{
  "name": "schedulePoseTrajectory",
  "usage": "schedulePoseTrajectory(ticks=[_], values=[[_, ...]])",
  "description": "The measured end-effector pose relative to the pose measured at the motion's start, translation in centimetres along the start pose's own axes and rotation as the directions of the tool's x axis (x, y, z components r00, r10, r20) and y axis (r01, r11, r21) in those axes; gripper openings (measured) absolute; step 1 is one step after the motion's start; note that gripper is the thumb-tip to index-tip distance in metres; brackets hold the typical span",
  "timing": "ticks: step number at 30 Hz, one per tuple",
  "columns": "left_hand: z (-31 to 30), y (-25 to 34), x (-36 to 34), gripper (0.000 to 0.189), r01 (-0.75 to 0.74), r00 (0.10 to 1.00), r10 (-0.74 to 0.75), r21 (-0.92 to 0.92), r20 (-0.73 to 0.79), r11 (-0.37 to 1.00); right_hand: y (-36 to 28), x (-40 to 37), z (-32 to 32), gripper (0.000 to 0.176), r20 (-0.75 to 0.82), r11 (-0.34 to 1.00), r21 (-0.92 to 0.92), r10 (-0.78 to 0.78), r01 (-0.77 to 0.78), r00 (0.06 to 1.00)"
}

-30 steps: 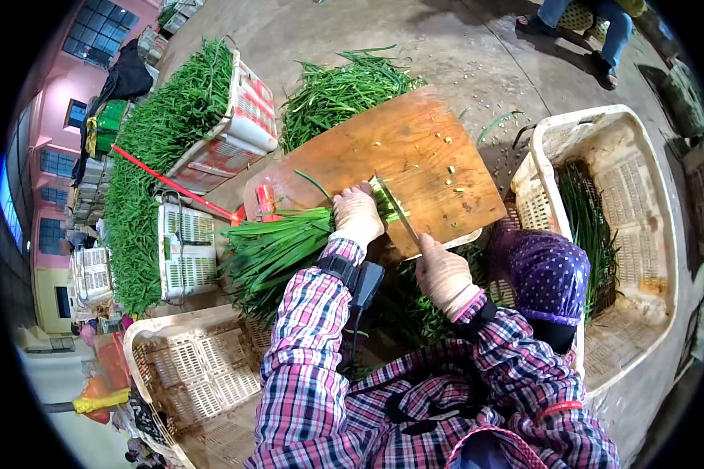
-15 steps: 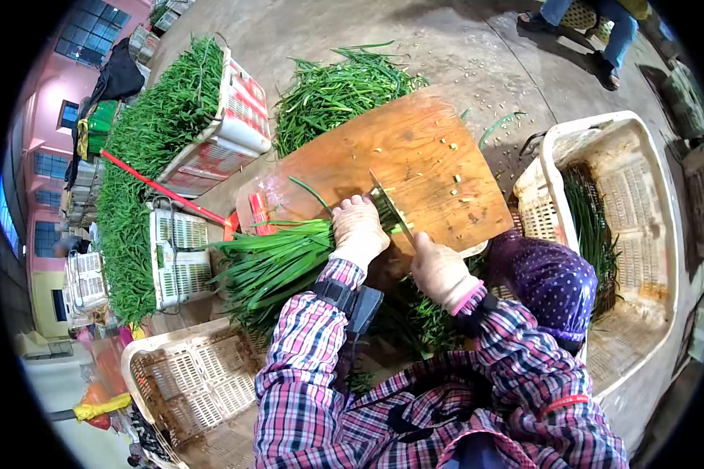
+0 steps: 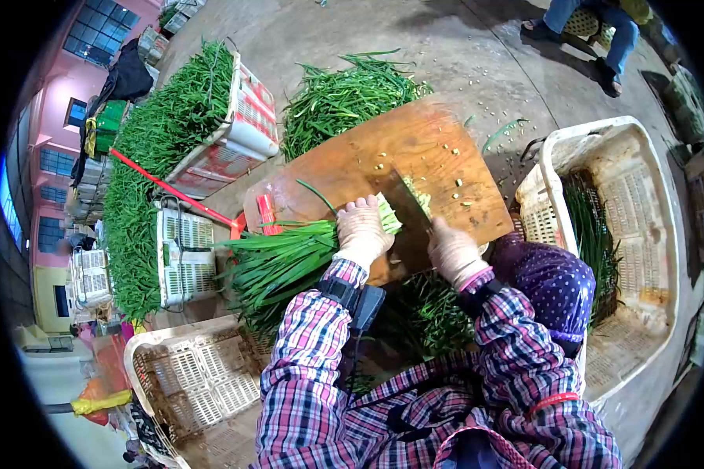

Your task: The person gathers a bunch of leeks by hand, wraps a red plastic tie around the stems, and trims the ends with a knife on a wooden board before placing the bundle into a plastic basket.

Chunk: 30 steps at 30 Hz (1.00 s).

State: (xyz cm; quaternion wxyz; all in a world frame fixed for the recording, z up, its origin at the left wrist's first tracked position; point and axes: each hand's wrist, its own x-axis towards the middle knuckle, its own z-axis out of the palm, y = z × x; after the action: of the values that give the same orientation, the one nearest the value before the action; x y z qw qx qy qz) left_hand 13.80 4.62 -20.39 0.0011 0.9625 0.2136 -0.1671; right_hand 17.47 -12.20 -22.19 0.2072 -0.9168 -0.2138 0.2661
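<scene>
My left hand (image 3: 361,233), in a light glove, is closed around a bunch of long, flat leafy greens (image 3: 285,258) that look like chives. Their leaves hang over the left side of the wooden board (image 3: 328,168), while the pale cut ends (image 3: 387,215) stick out past my fingers. A knife (image 3: 412,197) is gripped by its handle in my right hand (image 3: 455,248), gloved too. Its blade is over the board, apart from the bunch, with small pale trimmings beside it. My fingers mostly hide the handle.
A pile of greens (image 3: 352,98) lies beyond the board. White crates (image 3: 246,117) packed with greens stand left, and a red bar (image 3: 176,191) crosses there. Large crates stand at right (image 3: 637,234) and lower left (image 3: 203,375). Another person's legs (image 3: 619,47) show at top right.
My right hand has drawn the knife rightward, away from the bunch, so the pale cut ends show now. My left hand keeps its hold on the greens.
</scene>
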Motion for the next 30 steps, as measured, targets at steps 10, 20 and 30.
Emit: schedulePoseTrajectory(ticks=[10,20,30], values=[[-1.4,-2.6,-1.2,0.102,-0.162,0.986,0.165,-0.073,0.033,0.984,2.9,0.5,-2.8,0.064,-0.323,0.983,-0.183,-0.045,-0.016,0.945],[-0.4,-9.7,-2.4,0.067,-0.161,0.987,0.162,-0.223,-0.012,0.962,-3.7,-3.5,10.3,0.028,0.282,0.177,0.95,-0.143,-0.256,0.949],[-3.0,-4.6,-11.1,0.059,-0.228,0.966,0.211,-0.108,-0.149,0.968,-5.0,-6.4,13.6,0.068,0.265,-0.426,0.78,-0.439,-0.459,0.858]])
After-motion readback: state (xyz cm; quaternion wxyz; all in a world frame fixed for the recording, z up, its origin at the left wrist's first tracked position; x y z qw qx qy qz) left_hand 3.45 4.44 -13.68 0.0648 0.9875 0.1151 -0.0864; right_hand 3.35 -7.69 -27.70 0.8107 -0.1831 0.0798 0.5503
